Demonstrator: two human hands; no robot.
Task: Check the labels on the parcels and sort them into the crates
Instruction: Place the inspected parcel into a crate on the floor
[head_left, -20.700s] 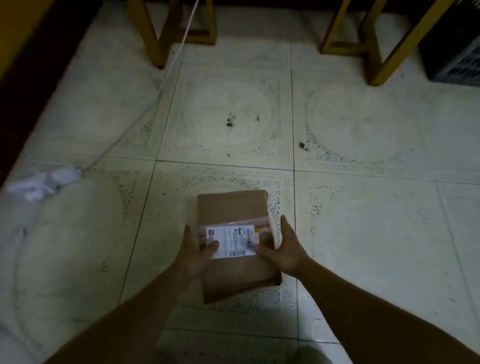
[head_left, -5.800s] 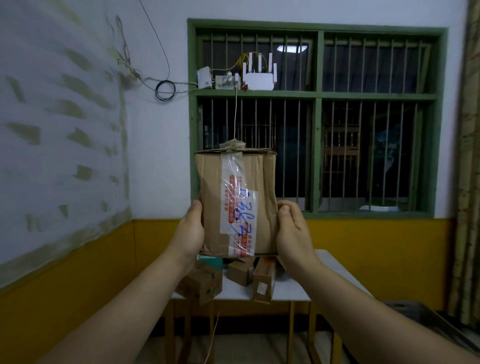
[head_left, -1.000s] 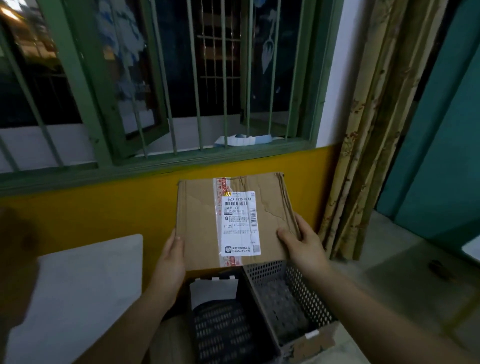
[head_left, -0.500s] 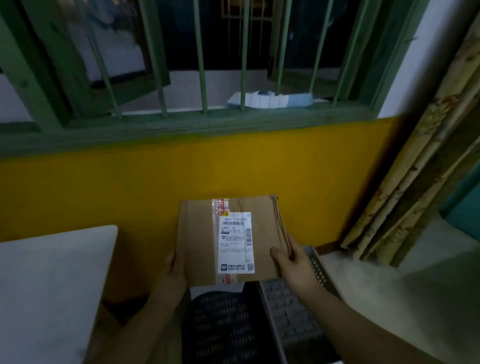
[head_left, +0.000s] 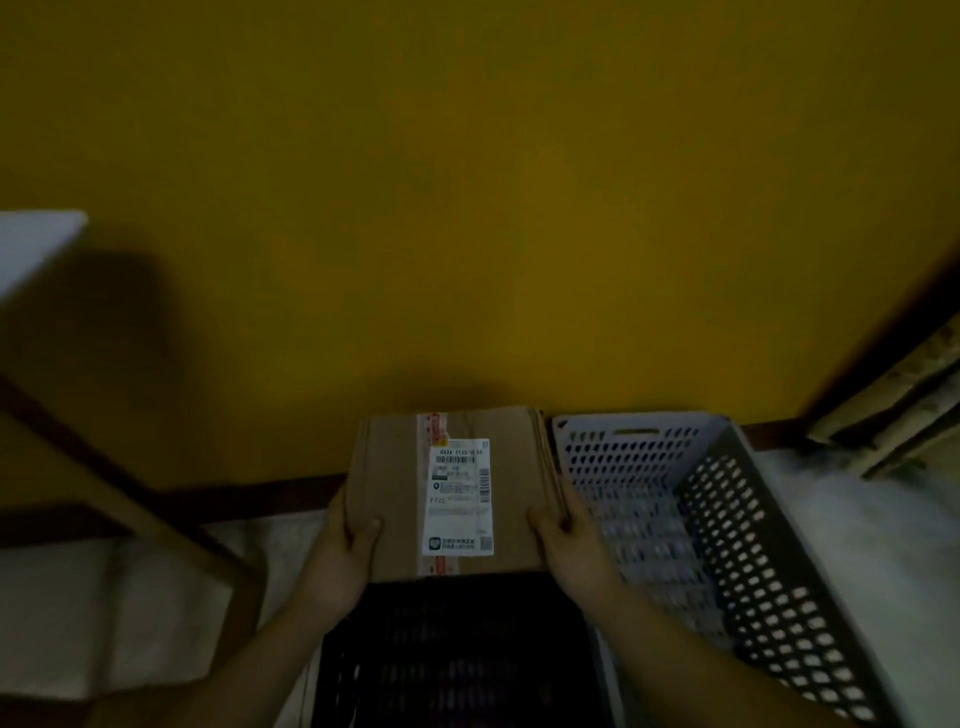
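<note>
Both hands' grip: left hand (head_left: 343, 556), right hand (head_left: 569, 545) clasp one parcel (head_left: 395, 488); two crates below.

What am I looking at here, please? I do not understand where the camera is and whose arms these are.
There is no machine here. A person wears a camera on the head, so you see that person's own arms from above, looking forward and down.

The left hand and the right hand each grip one side of a flat cardboard parcel. On its top is a white shipping label with barcodes, stuck over a strip of tape.

The parcel is held above a dark crate that stands on the floor directly in front of the person. Beside it, on the person's right, stands a light grey crate with many holes in its walls. I see no parcel in the part of it that shows.

Behind is a yellow wall. The picture is dark, so the small print on the label cannot be read.
</note>
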